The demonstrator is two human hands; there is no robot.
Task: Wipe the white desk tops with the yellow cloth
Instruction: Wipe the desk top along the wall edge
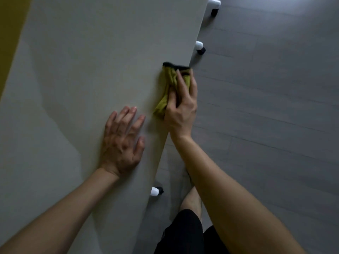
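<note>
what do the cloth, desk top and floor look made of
Cloth: soft fabric, perhaps microfibre; it bunches and creases under the right hand. Desk top: smooth matte white board, probably laminate or paint; no grain shows. Floor: grey planks with seams, wood or vinyl, cannot tell.

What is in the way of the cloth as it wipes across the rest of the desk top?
Only the left hand, resting flat on the desk just left of the cloth, which the right hand grips at the desk's right edge. Nothing else shows on the top.
</note>
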